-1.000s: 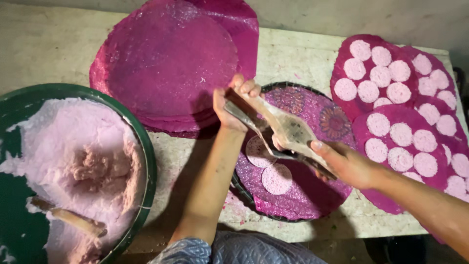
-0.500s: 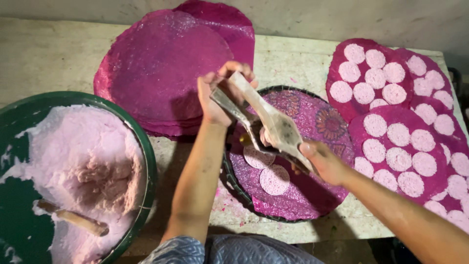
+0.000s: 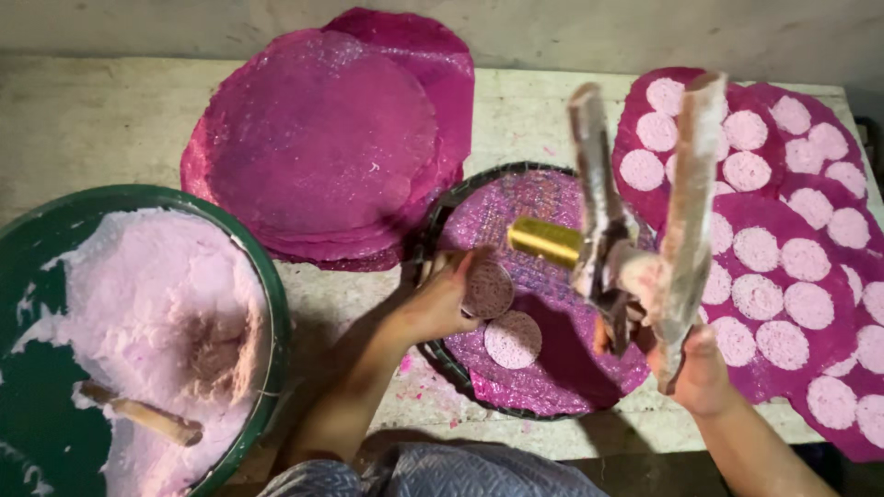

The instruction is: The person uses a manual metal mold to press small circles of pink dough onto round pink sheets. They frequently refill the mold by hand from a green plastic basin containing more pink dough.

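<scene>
the left hand [image 3: 442, 299] pinches a thin pink dough disc [image 3: 488, 290] by its edge, tilted up off the magenta mat on the round woven tray [image 3: 442, 216]. a second disc [image 3: 513, 339] lies flat on the mat just beside it. the right hand [image 3: 695, 368] is closed around the lower handles of a hinged two-arm press [image 3: 635, 239], whose arms stand spread apart and upright, caked with pale dough; a brass-coloured cylinder [image 3: 545, 241] juts from its hinge.

judgement: the disc looks light, soft and moist, likely to tear or fold; best supported at the rim with flat fingers. the press looks stiff, heavier, and slippery with dough.

nearby: a green basin [image 3: 267, 304] of pink dough, and mats with finished discs [image 3: 783, 267].
</scene>
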